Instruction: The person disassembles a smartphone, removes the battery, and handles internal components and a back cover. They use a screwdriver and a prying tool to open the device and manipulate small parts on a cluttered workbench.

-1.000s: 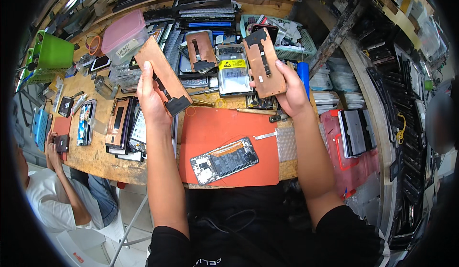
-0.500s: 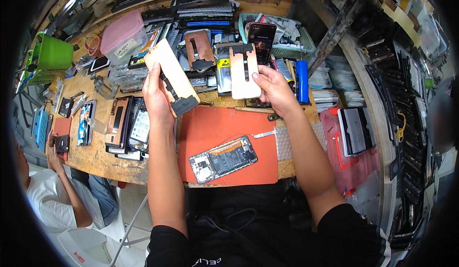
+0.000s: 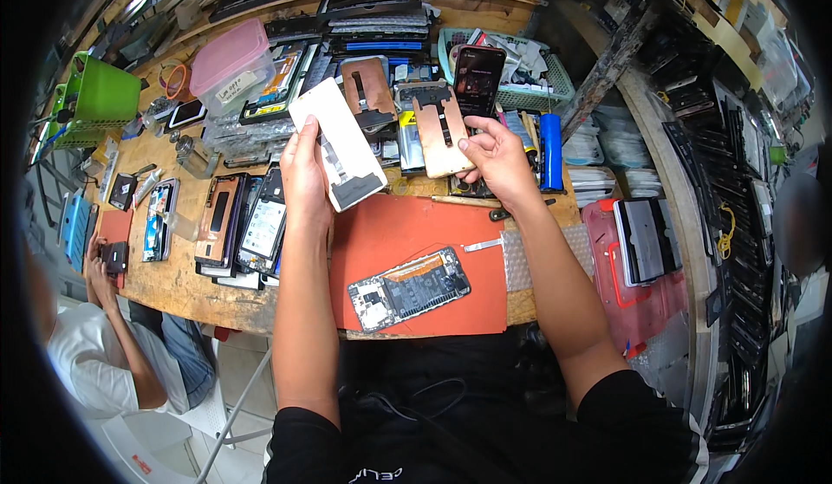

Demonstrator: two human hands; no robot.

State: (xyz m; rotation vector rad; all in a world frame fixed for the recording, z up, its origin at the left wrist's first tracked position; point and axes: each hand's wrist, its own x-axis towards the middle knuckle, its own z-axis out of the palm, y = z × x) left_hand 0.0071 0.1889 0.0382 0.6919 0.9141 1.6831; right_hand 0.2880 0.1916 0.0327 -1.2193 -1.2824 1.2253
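Copper tones are showing on the darker panel (image 3: 432,131) that the right grip (image 3: 500,162) is pinching; the left grip (image 3: 307,179) is clasping a white-looking panel (image 3: 335,129). Both are hovering over the counter (image 3: 186,286), beyond an opened phone (image 3: 408,290) lying on a red mat (image 3: 377,234).

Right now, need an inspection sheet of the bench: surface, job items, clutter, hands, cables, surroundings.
Surface: brown wooden bench, marked along its front edge; flat orange-red rectangular mat on it.
Job's things: opened black-framed phone with exposed inner parts, on the mat; pale glare-bright rectangular panel and copper-coloured rectangular panel, both held up.
Clutter: clear plastic box with pink lid, teal plastic basket of mixed items, blue cylinder.
Hands: left hand grips the pale panel; right hand grips the copper-coloured panel.
Cables: thin cord or drawstring looped before the black shirt; ends unclear.
Surroundings: seated person in white shirt at left; translucent pink-red plastic case at right.
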